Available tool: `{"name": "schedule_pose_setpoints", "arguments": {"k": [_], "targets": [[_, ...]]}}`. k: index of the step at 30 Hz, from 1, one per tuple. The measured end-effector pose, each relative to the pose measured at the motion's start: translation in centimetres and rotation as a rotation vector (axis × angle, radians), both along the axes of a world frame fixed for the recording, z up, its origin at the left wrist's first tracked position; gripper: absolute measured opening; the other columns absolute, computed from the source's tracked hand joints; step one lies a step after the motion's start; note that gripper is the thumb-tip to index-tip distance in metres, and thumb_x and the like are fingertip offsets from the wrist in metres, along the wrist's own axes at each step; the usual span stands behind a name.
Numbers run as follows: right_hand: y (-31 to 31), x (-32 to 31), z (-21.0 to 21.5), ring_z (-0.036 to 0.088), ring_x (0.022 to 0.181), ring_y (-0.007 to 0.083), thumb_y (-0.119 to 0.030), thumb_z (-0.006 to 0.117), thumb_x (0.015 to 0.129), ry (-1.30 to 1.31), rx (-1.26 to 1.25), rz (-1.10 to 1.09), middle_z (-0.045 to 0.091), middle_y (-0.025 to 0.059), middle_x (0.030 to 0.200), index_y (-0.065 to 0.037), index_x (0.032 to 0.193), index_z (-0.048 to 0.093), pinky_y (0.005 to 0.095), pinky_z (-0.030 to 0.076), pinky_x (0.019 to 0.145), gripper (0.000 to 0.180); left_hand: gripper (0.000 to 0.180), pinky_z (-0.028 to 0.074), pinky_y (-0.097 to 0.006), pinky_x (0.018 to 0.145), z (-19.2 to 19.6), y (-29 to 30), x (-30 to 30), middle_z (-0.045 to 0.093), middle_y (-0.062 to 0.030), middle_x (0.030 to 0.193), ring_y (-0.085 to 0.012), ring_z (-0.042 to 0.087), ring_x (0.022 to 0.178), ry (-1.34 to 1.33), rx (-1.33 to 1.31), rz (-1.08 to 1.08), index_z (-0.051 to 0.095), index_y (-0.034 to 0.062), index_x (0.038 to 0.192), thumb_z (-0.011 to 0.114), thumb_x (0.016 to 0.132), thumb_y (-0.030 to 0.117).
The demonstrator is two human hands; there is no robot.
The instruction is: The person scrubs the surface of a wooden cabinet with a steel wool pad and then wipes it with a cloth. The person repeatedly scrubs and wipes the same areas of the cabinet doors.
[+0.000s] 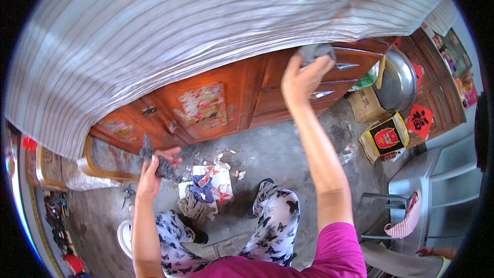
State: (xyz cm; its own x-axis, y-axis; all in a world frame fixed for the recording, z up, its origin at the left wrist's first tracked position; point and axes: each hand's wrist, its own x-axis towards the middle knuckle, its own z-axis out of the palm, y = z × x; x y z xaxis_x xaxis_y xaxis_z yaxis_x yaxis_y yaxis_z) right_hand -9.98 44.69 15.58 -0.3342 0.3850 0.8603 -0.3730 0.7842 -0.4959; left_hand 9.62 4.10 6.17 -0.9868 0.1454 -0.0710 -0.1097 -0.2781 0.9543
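My right hand reaches up to the upper edge of a reddish-brown wooden cabinet, its fingers closed round a grey cloth. The cloth is by the drawer fronts, just under the hanging edge of a striped cover. Lower down on the left, my left hand grips a dark grey, fuzzy-looking rag, with some fingers stretched out. That rag hangs in front of the cabinet's lower left doors. One door bears a worn, partly peeled picture.
Crumpled cloths and torn paper scraps lie on the floor before my knees. At right stand a large metal basin, a cardboard box and a yellow-black box. Another person's hand shows beside a grey chair.
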Motion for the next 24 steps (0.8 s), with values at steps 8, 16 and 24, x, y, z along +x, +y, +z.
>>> {"name": "schedule_pose_setpoints", "arguments": {"k": [8,16,24], "targets": [[-11.3,1.9,-1.5,0.048,0.115,0.0491,-0.003,0.066,0.083,-0.047,0.059,0.159,0.046,0.0288,0.119,0.006,0.13,0.051,0.0575,0.038,0.103,0.05,0.046,0.054,-0.04,0.094,-0.4,1.1,-1.0,0.064,-0.0255,0.141,-0.0321,0.071,0.114,-0.026,0.144,0.059,0.069,0.0029,0.106,0.055,0.108,0.046],[-7.8,2.7,-4.0,0.047,0.122,0.0509,-0.004,0.07,0.088,-0.121,-0.065,0.237,0.043,0.0302,0.13,0.006,0.134,0.041,0.0514,0.039,0.107,0.055,0.061,0.053,-0.04,0.101,1.5,1.6,-2.0,0.059,-0.0198,0.149,-0.0281,0.065,0.126,0.184,0.172,0.053,0.06,0.0005,0.139,0.054,0.107,0.052],[-3.9,6.0,-10.5,0.053,0.125,0.0462,-0.006,0.075,0.084,-0.584,0.09,0.188,0.052,0.0251,0.128,0.002,0.132,0.049,0.0508,0.044,0.106,0.055,0.069,0.055,-0.045,0.106,8.5,0.2,-4.6,0.054,-0.0165,0.155,-0.026,0.057,0.136,0.352,0.077,0.243,0.044,0.0028,0.158,0.053,0.109,0.051]]}}
